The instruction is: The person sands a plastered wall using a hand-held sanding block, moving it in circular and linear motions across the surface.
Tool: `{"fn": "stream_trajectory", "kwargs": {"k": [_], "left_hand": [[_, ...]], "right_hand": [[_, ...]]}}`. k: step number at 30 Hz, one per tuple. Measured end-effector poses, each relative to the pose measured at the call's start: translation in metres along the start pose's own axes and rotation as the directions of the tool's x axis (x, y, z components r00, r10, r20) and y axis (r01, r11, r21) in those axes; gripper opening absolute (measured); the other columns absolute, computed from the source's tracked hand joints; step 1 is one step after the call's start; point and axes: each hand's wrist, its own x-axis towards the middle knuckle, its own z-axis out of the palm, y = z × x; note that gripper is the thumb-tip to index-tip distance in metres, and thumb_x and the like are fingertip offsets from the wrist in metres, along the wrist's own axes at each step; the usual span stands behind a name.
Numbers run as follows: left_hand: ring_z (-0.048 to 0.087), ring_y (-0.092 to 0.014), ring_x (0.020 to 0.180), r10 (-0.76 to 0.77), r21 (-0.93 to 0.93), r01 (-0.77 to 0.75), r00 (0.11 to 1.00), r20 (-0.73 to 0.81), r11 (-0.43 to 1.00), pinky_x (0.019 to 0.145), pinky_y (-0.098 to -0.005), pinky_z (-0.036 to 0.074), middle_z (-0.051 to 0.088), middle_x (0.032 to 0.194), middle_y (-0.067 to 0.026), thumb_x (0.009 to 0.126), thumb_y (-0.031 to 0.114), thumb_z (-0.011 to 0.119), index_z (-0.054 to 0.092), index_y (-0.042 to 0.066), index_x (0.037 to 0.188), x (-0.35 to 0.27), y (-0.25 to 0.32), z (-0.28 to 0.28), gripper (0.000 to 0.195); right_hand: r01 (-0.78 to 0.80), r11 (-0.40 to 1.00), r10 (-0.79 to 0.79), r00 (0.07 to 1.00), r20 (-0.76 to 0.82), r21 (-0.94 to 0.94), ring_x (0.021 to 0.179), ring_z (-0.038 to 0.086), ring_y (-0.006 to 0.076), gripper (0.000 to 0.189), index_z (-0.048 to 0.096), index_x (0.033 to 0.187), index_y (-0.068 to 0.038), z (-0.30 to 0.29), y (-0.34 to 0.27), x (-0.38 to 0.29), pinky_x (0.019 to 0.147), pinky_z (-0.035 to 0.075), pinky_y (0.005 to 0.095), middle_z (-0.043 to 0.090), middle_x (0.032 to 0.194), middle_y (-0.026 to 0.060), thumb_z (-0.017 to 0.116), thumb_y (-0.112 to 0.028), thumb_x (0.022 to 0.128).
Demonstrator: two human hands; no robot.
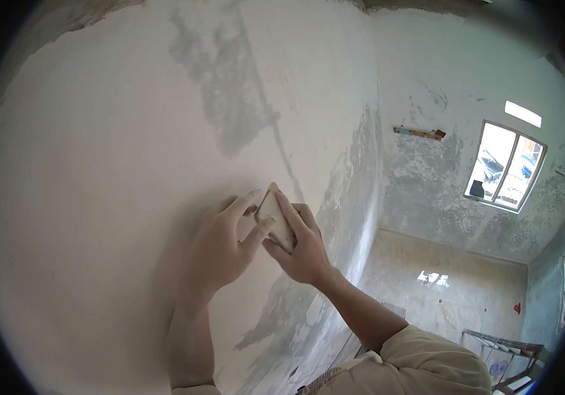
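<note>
My right hand (304, 239) grips a flat, pale, dust-covered block (281, 217) with a pointed upper corner, close against a plastered wall (114, 173). The right fingers run along the block's right edge. On the block's other side is my left hand (225, 237), its thumb laid over the face and its index fingertip beside the upper left edge. Pale dust coats the left thumb and fingers. Whatever lies between the block and the wall is hidden. White coating covers most of this wall, with a grey patch (233, 94) above my hands and more grey showing lower right.
A wooden ladder-like frame (504, 343) stands on the floor (396, 252) at lower right. The far wall holds a sliding window (504, 165) and a short wooden ledge (418, 133). A small red thing (517, 308) lies on the floor.
</note>
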Motion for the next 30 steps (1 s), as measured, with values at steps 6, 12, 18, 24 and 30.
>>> {"fn": "stream_trajectory", "kwargs": {"k": [6,12,18,24,30], "left_hand": [[0.06,-0.029,0.118,0.264,0.526,-0.173,0.959,-0.102,0.832,0.105,-0.0457,0.047,0.069,0.12,-0.0066,0.095,0.02,0.077,0.075,0.008,0.121,0.002,-0.018,0.016,0.029],[0.062,-0.023,0.115,0.341,0.72,-0.273,0.939,0.054,0.638,0.102,-0.0429,0.043,0.07,0.114,-0.0009,0.089,0.016,0.079,0.075,0.014,0.112,0.011,-0.03,0.026,0.023],[0.062,-0.022,0.113,0.357,0.738,-0.279,0.932,0.056,0.614,0.099,-0.0429,0.043,0.07,0.113,0.0002,0.087,0.016,0.079,0.075,0.014,0.106,0.02,-0.033,0.032,0.019],[0.062,-0.022,0.112,0.326,0.746,-0.267,0.943,0.07,0.61,0.099,-0.0431,0.043,0.07,0.112,-0.0001,0.086,0.016,0.079,0.075,0.014,0.105,0.027,-0.023,0.034,0.019],[0.062,-0.021,0.111,0.298,0.744,-0.263,0.95,0.09,0.614,0.099,-0.0425,0.042,0.069,0.112,0.0006,0.086,0.017,0.08,0.075,0.015,0.105,0.027,-0.027,0.037,0.02]], "right_hand": [[-0.428,0.725,0.495,0.868,0.023,0.539,0.091,0.068,0.019,0.048,0.063,0.143,0.0,-0.007,0.131,-0.036,0.072,0.055,0.0324,0.066,0.1,0.0077,0.068,-0.017,0.098],[-0.618,0.486,0.765,0.642,0.04,0.618,0.074,0.066,0.0172,0.025,0.067,0.103,-0.004,-0.033,0.175,-0.042,0.06,0.05,0.0317,0.06,0.08,0.0039,0.069,-0.029,0.099],[-0.734,0.451,0.83,0.554,0.063,0.508,0.065,0.059,0.0127,0.022,0.067,0.089,-0.006,-0.034,0.196,-0.033,0.055,0.042,0.0288,0.054,0.072,-0.0007,0.071,-0.028,0.094],[-0.753,0.463,0.832,0.551,0.062,0.467,0.059,0.047,0.0061,0.028,0.071,0.112,-0.007,-0.038,0.16,0.0,0.054,0.036,0.0253,0.05,0.069,-0.006,0.072,-0.025,0.091],[-0.582,0.696,0.6,0.793,0.105,0.419,0.058,0.044,0.0049,0.053,0.072,0.142,-0.007,-0.044,0.128,0.024,0.054,0.036,0.0255,0.057,0.073,-0.0059,0.07,-0.024,0.091]]}}
